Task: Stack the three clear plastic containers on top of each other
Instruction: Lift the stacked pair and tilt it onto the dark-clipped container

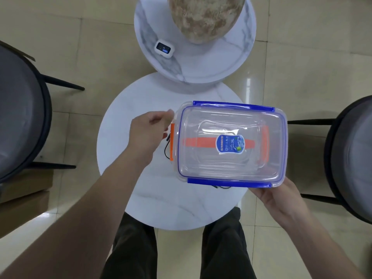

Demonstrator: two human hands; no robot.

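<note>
A clear plastic container [229,143] with blue lid clasps and a blue label is held over the round white table [141,188]. Through its clear walls I see an orange-clasped container [172,144] underneath; whether the two touch I cannot tell. My left hand [149,133] grips the blue container's left end, fingers curled at its rim. My right hand [275,194] holds its near right corner from below. A third container cannot be made out as separate.
A smaller marble table [201,65] stands beyond, carrying a large mottled vase [205,17] and a small white device [163,48]. Dark round chairs flank the table at left [20,117] and right [352,158]. A thin black cable [166,152] lies beside the containers. My legs are below.
</note>
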